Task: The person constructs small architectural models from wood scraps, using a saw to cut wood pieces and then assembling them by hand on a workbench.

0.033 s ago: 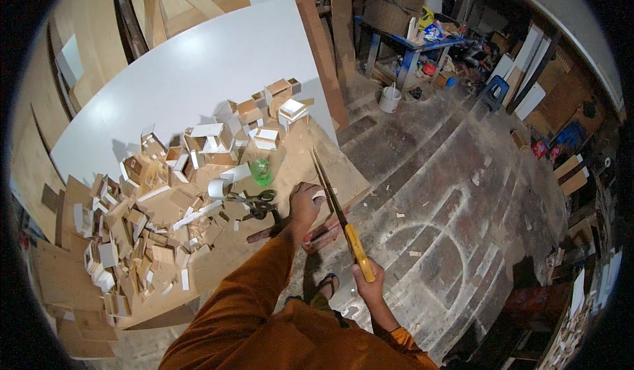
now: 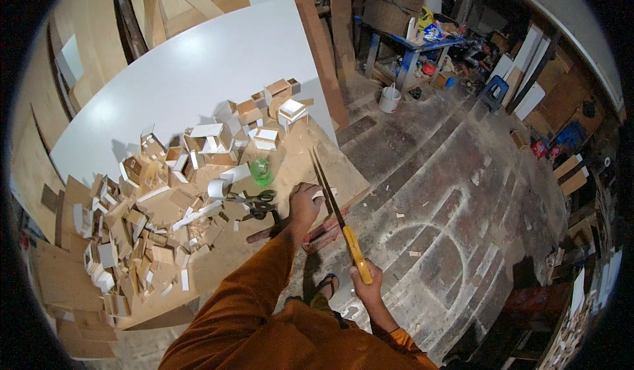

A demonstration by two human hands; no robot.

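My right hand [image 2: 368,281] is wrapped round the yellow handle of a hand saw [image 2: 352,239]. The saw's narrow dark blade slants up and away over the right edge of the wooden worktable [image 2: 288,172]. My left hand [image 2: 304,203] is closed on a small white-faced wood piece [image 2: 319,195] at that edge, right beside the blade. Whether the teeth are in the piece I cannot tell. Just left of this hand lie dark-handled scissors [image 2: 261,203], and a green transparent container [image 2: 261,171] stands behind them.
Small wood-and-white boxes [image 2: 214,142] and offcuts [image 2: 158,254] crowd the table's left and back. Behind them leans a large white panel [image 2: 178,73]. A white bucket [image 2: 389,98], a blue-legged table [image 2: 409,60] and a blue stool [image 2: 494,93] stand on the dusty floor.
The saw and my right hand have shifted slightly toward me. My left hand and the wood piece look the same.
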